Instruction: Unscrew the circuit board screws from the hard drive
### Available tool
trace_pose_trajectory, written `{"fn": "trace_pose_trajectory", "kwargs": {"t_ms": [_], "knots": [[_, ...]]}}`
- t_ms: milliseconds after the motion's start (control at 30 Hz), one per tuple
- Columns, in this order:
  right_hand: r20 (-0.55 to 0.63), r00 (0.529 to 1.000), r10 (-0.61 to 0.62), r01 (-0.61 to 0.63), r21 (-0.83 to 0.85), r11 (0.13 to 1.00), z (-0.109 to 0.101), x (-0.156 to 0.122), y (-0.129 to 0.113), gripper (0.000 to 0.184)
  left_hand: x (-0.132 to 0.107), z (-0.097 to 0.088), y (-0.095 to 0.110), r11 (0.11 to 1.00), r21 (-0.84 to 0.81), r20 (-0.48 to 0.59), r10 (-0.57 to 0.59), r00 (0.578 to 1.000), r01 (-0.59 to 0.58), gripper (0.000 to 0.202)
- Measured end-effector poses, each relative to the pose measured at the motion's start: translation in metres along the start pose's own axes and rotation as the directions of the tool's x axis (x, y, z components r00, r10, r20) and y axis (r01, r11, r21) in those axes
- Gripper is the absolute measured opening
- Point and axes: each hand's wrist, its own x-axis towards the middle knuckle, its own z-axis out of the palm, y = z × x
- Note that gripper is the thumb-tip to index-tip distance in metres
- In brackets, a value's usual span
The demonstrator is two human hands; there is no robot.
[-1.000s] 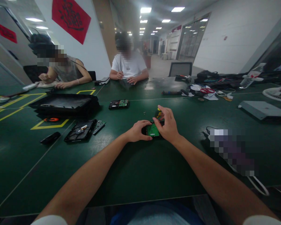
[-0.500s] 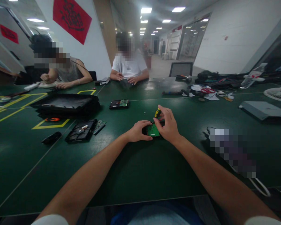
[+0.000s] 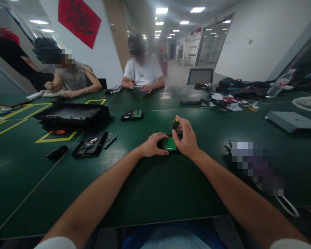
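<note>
A hard drive (image 3: 169, 144) lies on the green table in front of me, its green circuit board facing up. My left hand (image 3: 155, 144) grips its left end, thumb along the near edge and fingers over the far edge. Above the drive's right part, my right hand (image 3: 186, 136) pinches the yellow and black handle of a screwdriver (image 3: 175, 123), which stands nearly upright. The screwdriver's tip is hidden behind my fingers. A few tiny screws (image 3: 160, 125) lie on the table just beyond the drive.
Another hard drive (image 3: 132, 115) sits farther off. Left are an opened drive (image 3: 89, 144), a loose circuit board (image 3: 110, 140), a black object (image 3: 57, 152) and stacked black trays (image 3: 72, 116). A grey box (image 3: 292, 121) stands right. Two people sit across the table; another stands far left.
The screwdriver handle has turned in my right hand, showing more black and less yellow. My left hand and the drive stay put. A standing person has appeared at the far left.
</note>
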Motion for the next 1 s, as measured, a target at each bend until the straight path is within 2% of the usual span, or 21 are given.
{"fn": "trace_pose_trajectory", "kwargs": {"t_ms": [133,333,567,800,1000], "knots": [[-0.018,1.000,0.003,-0.003,-0.016,1.000,-0.0005,0.0003,0.0000,0.062,-0.0002,0.0005,-0.0017,1.000,-0.001,-0.004,0.009,1.000,-0.009,0.085],[0.014,1.000,-0.003,0.003,-0.011,1.000,0.0001,-0.0002,0.0005,0.063,0.0002,0.0009,-0.0031,1.000,0.012,0.000,0.011,1.000,-0.011,0.085],[-0.020,1.000,-0.001,0.000,-0.035,0.999,-0.0008,0.0007,-0.0009,0.060,0.0002,-0.0002,0.0004,1.000,0.012,0.002,0.008,1.000,-0.008,0.085],[0.016,1.000,0.004,-0.004,-0.018,1.000,-0.0013,0.0000,-0.0015,0.064,0.0003,-0.0004,0.0005,1.000,0.006,-0.001,0.010,1.000,-0.010,0.085],[-0.033,0.999,0.011,-0.012,-0.043,0.999,-0.0013,0.0001,0.0009,0.061,0.0003,-0.0002,-0.0004,1.000,0.006,0.003,0.005,1.000,-0.005,0.086]]}}
